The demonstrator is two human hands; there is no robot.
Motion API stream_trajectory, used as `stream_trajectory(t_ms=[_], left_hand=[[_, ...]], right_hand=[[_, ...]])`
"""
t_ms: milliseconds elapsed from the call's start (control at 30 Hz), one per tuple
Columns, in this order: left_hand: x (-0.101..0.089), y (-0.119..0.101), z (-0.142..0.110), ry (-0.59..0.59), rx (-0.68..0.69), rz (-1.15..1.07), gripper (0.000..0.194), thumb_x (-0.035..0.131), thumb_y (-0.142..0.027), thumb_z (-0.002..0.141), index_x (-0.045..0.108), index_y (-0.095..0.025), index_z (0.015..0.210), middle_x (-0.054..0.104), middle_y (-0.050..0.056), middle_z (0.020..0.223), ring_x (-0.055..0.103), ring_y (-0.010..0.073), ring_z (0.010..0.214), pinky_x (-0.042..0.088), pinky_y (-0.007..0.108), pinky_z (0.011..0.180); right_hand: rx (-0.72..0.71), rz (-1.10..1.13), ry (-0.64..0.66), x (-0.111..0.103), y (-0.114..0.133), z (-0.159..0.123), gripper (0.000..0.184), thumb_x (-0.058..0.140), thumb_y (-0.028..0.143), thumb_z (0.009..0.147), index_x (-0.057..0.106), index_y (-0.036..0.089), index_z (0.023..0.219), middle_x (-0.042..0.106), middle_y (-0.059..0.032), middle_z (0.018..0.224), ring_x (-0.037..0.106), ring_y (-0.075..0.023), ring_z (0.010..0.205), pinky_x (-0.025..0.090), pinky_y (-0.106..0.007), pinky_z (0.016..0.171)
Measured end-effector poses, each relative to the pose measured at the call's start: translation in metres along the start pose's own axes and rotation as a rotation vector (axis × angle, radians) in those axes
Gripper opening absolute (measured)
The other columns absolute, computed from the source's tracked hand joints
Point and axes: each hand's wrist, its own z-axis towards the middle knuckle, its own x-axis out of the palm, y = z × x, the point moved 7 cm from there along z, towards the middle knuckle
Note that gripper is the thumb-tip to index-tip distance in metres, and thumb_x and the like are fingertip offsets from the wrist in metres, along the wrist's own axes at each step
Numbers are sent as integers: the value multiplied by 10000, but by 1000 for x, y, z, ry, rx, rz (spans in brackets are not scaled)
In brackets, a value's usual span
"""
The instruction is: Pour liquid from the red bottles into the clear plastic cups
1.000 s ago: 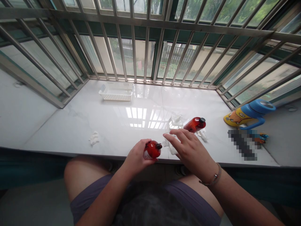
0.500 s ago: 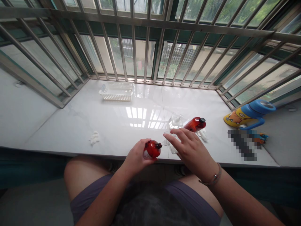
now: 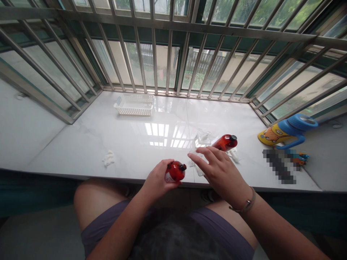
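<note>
My left hand (image 3: 157,178) is wrapped round a reddish-brown bottle (image 3: 175,172), which tilts so that its small dark neck points to the right. A pale label shows low on its side. To the right, my right hand (image 3: 220,171) hovers with its fingers stretched and apart, and I see nothing held in it. Partly hidden under those fingers lies a small clear plastic piece (image 3: 200,172) on the white ledge. A second red bottle (image 3: 225,142) with a black cap lies just beyond the hand, beside a small clear container (image 3: 204,138).
A white perforated basket (image 3: 135,109) stands at the back left. Crumpled white tissue (image 3: 108,159) lies at the left, more tissue (image 3: 234,156) beside the second bottle. A blue and yellow flask (image 3: 284,131) and a blurred-out dark item (image 3: 279,167) are at the right. Metal bars (image 3: 170,61) line the window.
</note>
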Motion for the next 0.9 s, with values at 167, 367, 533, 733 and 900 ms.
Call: stream_trajectory(t_ms=[167,367,533,733,900], left_hand=[[0,1,0,2,-1,-5,805,958,-331,735,515,-303,1407,674,73,1379,688,306,1246,564,492,1075],[-1,0,0,-3,4,-5,803,958,-336,735,520,-306,1407,678,70,1376,693,305,1239,568,488,1068],[-1,-1,0,-6,3,-3,803,960,-346,731,529,-310,1409,686,62,1368,699,300,1226,577,470,1052],[-1,-1,0,4,-5,-3,801,957,-316,737,518,-307,1406,675,61,1379,686,294,1240,563,476,1073],[-1,-1,0,13,-2,-10,796,955,-326,746,513,-306,1408,665,70,1393,680,304,1252,559,487,1083]], right_hand=[[3,1,-3,-1,0,1,631,561,-11,930,580,265,1497,647,-122,1419,563,-332,1299,501,-479,1018],[3,5,0,-1,0,1,620,564,9,943,574,277,1503,643,-119,1427,559,-336,1309,506,-487,1018],[-10,-10,-1,-2,1,1,609,547,10,960,563,273,1509,634,-119,1431,546,-337,1313,497,-481,1017],[-17,-10,-10,-5,1,2,585,561,40,973,565,264,1514,635,-134,1430,545,-345,1312,503,-495,1015],[-27,-19,-20,-7,2,4,569,566,38,975,579,263,1498,638,-128,1422,552,-339,1298,501,-484,1013]])
